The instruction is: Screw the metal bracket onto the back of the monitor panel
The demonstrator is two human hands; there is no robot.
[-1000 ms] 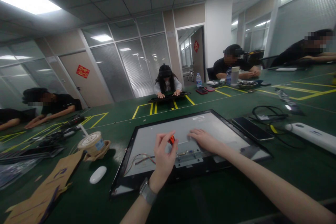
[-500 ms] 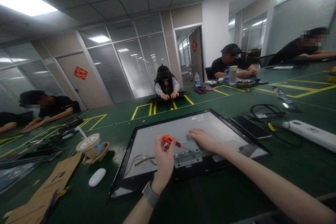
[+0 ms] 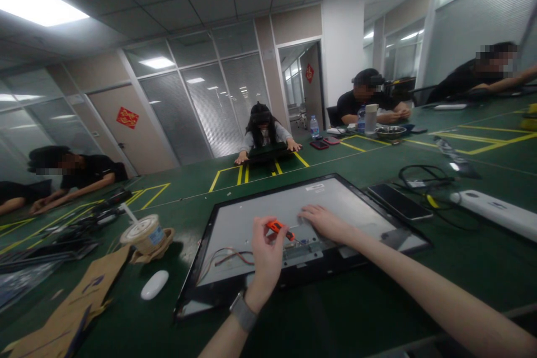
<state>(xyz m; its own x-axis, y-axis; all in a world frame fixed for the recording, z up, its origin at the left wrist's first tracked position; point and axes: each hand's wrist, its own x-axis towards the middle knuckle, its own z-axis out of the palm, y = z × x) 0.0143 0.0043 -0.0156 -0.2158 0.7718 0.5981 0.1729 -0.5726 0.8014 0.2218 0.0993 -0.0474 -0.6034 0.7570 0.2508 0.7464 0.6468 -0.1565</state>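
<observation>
A large flat screen panel [image 3: 239,212] with a grey back and black frame lies on the green table. My left hand [image 3: 267,251], a watch [image 3: 243,311] on its wrist, is closed round an orange and black screwdriver [image 3: 280,229]. The shaft slants down to the right, toward the metal bracket [image 3: 302,258] at the panel's near edge; whether the tip touches a screw I cannot tell. My right hand [image 3: 329,224] rests flat on the panel just beyond the bracket, fingers stretched out. Thin wires [image 3: 234,255] lie on the panel left of my left hand.
Left of the panel stand a lidded cup [image 3: 145,233] with a straw, a white mouse-shaped object [image 3: 155,285] and flattened brown paper [image 3: 79,305]. To the right lie a black phone [image 3: 400,202], black cables [image 3: 423,176] and a white bar [image 3: 499,213]. Several people sit around the table.
My left hand and the screwdriver have shifted slightly right and down toward the bracket. My right hand stays put. The person opposite has spread their hands apart along a dark panel.
</observation>
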